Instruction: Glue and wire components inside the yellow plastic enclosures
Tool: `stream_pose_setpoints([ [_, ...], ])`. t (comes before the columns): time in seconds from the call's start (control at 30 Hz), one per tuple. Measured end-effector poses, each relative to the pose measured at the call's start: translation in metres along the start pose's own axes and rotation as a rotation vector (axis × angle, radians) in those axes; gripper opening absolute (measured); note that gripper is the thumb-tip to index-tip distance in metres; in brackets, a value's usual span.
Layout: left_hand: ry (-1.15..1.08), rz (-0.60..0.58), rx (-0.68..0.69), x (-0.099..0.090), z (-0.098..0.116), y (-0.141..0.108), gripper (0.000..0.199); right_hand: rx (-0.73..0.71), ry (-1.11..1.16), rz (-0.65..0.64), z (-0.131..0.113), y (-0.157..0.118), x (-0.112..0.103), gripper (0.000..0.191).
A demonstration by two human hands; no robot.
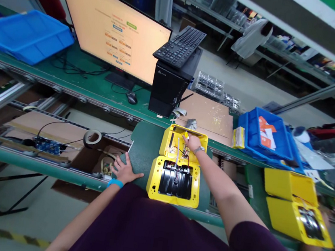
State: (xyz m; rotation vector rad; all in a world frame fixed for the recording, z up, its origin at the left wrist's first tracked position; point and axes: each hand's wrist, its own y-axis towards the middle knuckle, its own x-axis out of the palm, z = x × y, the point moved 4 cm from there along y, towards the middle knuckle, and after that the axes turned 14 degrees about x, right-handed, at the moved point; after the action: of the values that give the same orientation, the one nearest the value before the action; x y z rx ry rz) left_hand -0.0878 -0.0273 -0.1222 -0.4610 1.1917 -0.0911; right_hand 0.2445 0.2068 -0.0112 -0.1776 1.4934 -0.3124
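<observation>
Green bench point(77, 86) (blue bin point(261, 133) beside) holds yellow casing point(178, 162), right hand point(192, 143) inside.

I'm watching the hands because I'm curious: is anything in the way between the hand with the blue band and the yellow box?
Nothing visible stands in the way. Only the green mat lies between the left hand and the yellow case.
</observation>
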Motion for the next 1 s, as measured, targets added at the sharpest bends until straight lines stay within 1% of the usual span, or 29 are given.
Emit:
stream_pose_setpoints([
  [0.17,-0.013,-0.024,-0.006,0.0,0.0,0.0,0.159,-0.023,-0.024,0.002,-0.001,0.002,-0.001,0.061],
  [0.3,-0.016,-0.011,0.01,0.003,-0.002,0.001,0.159,-0.049,-0.04,0.002,-0.002,0.003,-0.001,0.056],
  [0.63,-0.036,0.012,0.009,0.005,-0.004,0.001,0.16,-0.096,-0.134,-0.041,-0.011,0.0,-0.009,0.06],
  [0.8,-0.043,0.005,0.004,0.003,-0.002,0.001,0.161,-0.146,-0.206,-0.074,-0.026,-0.001,-0.016,0.055],
  [1.0,-0.054,-0.003,0.016,-0.005,0.002,-0.003,0.159,-0.195,-0.269,-0.117,-0.058,0.004,-0.022,0.033],
])
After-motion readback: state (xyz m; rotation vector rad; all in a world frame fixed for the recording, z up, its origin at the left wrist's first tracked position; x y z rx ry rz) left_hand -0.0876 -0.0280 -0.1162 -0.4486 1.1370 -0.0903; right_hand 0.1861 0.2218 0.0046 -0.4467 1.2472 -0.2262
